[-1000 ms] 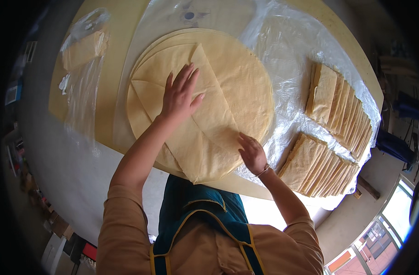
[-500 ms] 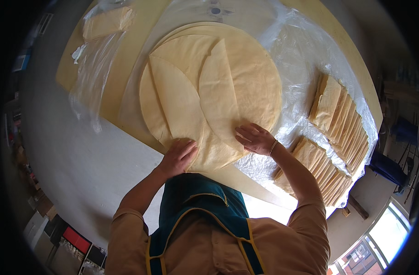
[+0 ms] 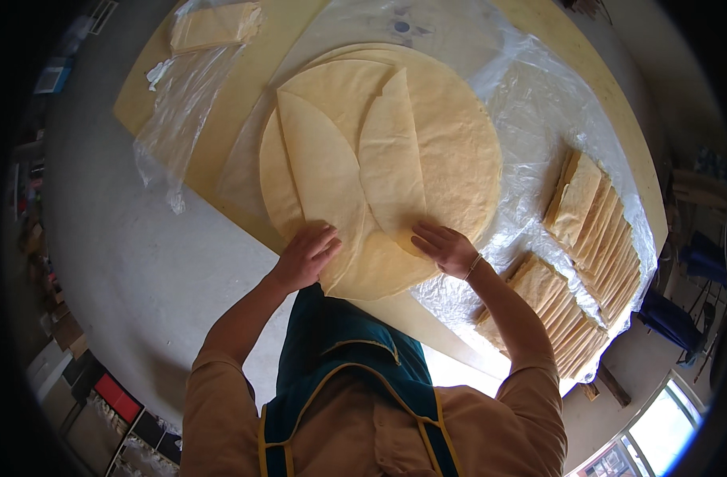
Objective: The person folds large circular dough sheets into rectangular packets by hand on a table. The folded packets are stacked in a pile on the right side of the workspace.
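Undersides of both hands are hidden from me; right forearm covers part of the lower row of folded sheets [image 3: 562,310]. Left hand [image 3: 309,253]: fingers close together, bent over the lower end of the left flap [image 3: 323,163]. Right hand [image 3: 447,248]: fingers slightly apart, laid on the right flap [image 3: 393,159]. I cannot tell if either pinches. Both flaps lie folded inward atop the round stack [image 3: 463,143], mid-table. Upper left, clear plastic bag [image 3: 180,127], pale bundle [image 3: 212,28] inside, reaching my picture's edge.

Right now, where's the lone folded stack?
Head view, upper left: the lone folded stack sits on the tan tabletop with clear plastic, left of the round sheets.
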A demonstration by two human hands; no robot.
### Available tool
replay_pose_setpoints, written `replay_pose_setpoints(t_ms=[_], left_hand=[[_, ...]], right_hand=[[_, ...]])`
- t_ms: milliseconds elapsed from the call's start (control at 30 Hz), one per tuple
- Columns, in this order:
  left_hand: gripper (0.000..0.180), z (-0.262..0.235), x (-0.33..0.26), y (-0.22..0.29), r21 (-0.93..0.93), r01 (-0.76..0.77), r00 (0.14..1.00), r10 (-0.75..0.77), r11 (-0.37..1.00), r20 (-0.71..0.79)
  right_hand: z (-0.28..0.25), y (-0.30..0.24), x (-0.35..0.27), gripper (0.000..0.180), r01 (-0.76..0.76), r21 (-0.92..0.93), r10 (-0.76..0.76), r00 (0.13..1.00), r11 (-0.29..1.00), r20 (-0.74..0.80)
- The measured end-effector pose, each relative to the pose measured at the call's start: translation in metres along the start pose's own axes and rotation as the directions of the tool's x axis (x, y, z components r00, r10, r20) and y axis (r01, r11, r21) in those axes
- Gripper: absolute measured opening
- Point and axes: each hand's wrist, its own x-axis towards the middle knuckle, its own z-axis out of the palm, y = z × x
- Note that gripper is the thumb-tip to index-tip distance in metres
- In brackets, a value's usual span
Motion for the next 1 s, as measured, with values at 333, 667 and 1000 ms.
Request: replay_pose_setpoints(t_ms=[333, 667, 1000], left_hand=[[0.030, 0.007, -0.011, -0.018, -0.372, 0.156, 0.983, -0.179, 0.915, -0.028], [0.030, 0.028, 0.005, -0.016, -0.761, 0.591, 0.604, -0.772, 0.267, 0.198], [0.057, 0.024, 0.049, 0.035, 0.144, 0.780, 0.597, -0.656, 0.609, -0.462]], right_hand=[[0.018, 0.017, 0.015, 0.019, -0.291, 0.485, 0.394, 0.911, 0.825, -0.123], [0.041, 0.005, 0.050, 0.033, -0.704, 0.414, 0.809, 0.564, 0.577, -0.167], [0.058, 0.002, 0.063, 0.032, -0.727, 0.141, 0.710, 0.579, 0.672, -0.400]])
